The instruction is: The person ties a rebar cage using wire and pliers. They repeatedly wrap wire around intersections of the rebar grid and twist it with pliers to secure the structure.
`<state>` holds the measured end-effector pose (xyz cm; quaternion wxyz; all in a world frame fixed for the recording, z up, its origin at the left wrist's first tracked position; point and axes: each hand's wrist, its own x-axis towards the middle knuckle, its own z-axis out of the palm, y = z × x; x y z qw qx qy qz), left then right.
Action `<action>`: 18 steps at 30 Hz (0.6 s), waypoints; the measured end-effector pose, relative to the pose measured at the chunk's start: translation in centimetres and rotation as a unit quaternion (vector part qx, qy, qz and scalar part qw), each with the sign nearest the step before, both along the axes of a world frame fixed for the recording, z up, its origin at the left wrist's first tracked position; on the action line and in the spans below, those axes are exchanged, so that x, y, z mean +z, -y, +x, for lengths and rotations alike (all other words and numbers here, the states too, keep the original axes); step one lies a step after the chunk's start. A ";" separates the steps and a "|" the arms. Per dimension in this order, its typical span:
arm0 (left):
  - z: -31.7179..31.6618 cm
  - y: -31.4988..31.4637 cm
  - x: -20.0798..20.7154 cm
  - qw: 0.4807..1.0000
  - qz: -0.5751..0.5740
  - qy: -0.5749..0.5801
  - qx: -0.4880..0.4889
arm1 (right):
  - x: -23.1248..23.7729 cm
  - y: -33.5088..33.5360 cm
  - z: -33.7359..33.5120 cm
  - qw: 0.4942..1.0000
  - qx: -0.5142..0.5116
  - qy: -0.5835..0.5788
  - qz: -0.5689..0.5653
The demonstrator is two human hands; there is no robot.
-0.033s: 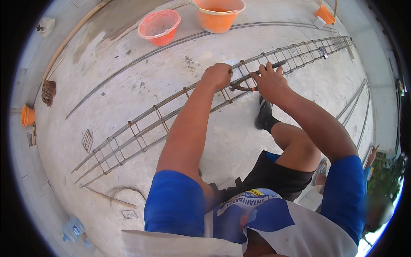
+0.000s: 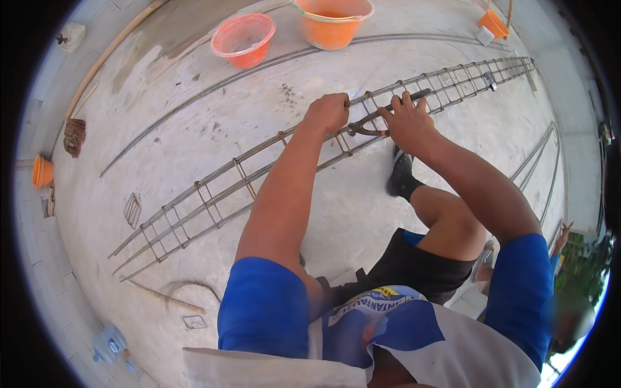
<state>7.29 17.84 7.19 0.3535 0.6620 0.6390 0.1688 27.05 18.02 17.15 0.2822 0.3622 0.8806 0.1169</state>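
Note:
A long cage of steel rebar (image 2: 223,172) with square stirrups lies slantwise across the concrete floor, from near left to far right. My left hand (image 2: 328,113) is closed in a fist at its upper bar; what the fingers hold is hidden. My right hand (image 2: 412,124) grips a pair of tying pincers (image 2: 366,123) by the handles, one of which sticks out past the fingers. The jaws of the pincers are at the cage's middle bar, just right of my left hand, beside a stirrup.
Beyond the cage stand a red basin (image 2: 244,42) and an orange basin (image 2: 335,27). Long loose bars (image 2: 213,84) lie behind it, and more bars (image 2: 535,152) at the right. A loose stirrup (image 2: 132,211) and a wooden stick (image 2: 169,297) lie at the left. My shod foot (image 2: 401,169) is beside the cage.

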 end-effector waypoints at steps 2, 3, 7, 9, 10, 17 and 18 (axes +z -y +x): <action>-0.3 0.2 0.1 0.995 0.006 0.025 0.092 | -0.8 -0.9 -0.2 0.999 0.037 -0.021 0.011; -0.7 0.4 0.1 0.989 0.011 0.036 0.141 | -0.9 -1.1 -0.8 0.998 0.057 -0.019 0.033; -1.8 -0.4 -3.2 0.952 0.034 0.172 0.252 | -0.9 -2.5 -3.0 0.994 0.110 -0.010 0.028; -1.7 -0.4 -3.4 0.945 0.041 0.201 0.256 | -1.3 -2.9 -3.4 0.991 0.133 0.004 0.032; -1.7 -0.4 -3.2 0.946 0.030 0.219 0.238 | -1.5 -3.0 -3.5 0.991 0.131 0.006 0.033; -2.7 0.1 -1.4 0.956 0.013 0.259 0.135 | -0.9 -2.2 -5.6 0.996 0.085 0.033 0.014; -2.7 0.2 -1.2 0.955 0.010 0.265 0.130 | -0.9 -1.8 -6.0 0.997 0.064 0.042 0.011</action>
